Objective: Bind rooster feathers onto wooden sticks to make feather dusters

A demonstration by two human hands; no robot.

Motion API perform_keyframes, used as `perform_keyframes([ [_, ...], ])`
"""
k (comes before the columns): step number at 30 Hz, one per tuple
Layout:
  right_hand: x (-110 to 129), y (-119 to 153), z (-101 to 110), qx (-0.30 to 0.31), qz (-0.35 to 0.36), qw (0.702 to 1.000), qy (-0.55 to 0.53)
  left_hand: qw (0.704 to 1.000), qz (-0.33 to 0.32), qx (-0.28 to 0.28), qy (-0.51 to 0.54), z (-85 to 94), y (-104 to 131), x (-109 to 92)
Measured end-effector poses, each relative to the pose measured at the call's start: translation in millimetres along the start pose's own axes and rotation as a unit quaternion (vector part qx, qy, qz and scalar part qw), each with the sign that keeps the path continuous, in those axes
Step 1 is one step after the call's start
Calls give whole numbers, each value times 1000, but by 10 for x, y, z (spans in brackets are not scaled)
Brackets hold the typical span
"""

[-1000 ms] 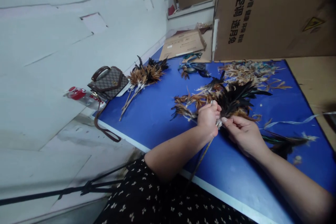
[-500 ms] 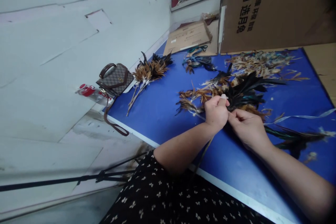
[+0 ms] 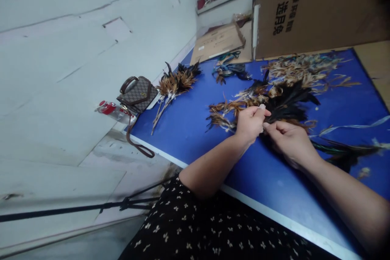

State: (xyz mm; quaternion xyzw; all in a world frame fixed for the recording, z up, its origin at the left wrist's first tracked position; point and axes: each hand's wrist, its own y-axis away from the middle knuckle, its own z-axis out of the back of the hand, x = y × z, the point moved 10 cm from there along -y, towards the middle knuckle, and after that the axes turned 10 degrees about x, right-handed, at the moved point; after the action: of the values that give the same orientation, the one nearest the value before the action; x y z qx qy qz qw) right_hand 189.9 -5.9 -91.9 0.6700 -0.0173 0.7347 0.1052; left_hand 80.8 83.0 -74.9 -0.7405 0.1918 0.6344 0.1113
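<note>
My left hand [image 3: 251, 124] is closed around the base of a bundle of black feathers [image 3: 292, 101], which fans out beyond it to the right. Something pale, perhaps a wrap, shows at its thumb. Close beside it, the thumb and finger of my right hand [image 3: 289, 140] are pinched together at the feathers' base. What lies in that pinch is too small or hidden to name. Loose brown feathers [image 3: 221, 115] lie left of my hands, and long dark green feathers [image 3: 344, 152] lie to the right.
On the blue tabletop [image 3: 183, 130] lie a finished-looking feather bunch on sticks [image 3: 176, 83], blue-dark feathers [image 3: 233, 71] and a pale feather pile [image 3: 304, 71]. A handbag [image 3: 138, 93] and bottle [image 3: 114, 111] sit at the left edge. Cardboard [image 3: 313, 12] stands behind.
The black feathers have swung and their tips sit closer in. A thin stick seen below my left wrist earlier no longer shows. Both hands stay together, and the view has shifted slightly.
</note>
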Motion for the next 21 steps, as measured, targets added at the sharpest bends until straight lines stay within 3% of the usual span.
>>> perform_keyframes([
  [3, -106, -5, 51, 10, -36, 996, -75, 991, 13, 114, 68, -117, 15, -21],
  [5, -128, 4, 76, 13, -40, 995, -93, 985, 10, 147, 85, -121, 42, -49],
  [9, -109, 27, 98, 12, -24, 998, -59, 985, -27, 170, 31, -73, 57, -123],
  [14, -107, 37, 127, 4, -13, 999, -41, 960, -138, 167, -178, 11, 96, -387],
  [21, -55, 43, 125, 9, -8, 1000, 4, 929, -191, 198, -246, -52, 195, -476],
])
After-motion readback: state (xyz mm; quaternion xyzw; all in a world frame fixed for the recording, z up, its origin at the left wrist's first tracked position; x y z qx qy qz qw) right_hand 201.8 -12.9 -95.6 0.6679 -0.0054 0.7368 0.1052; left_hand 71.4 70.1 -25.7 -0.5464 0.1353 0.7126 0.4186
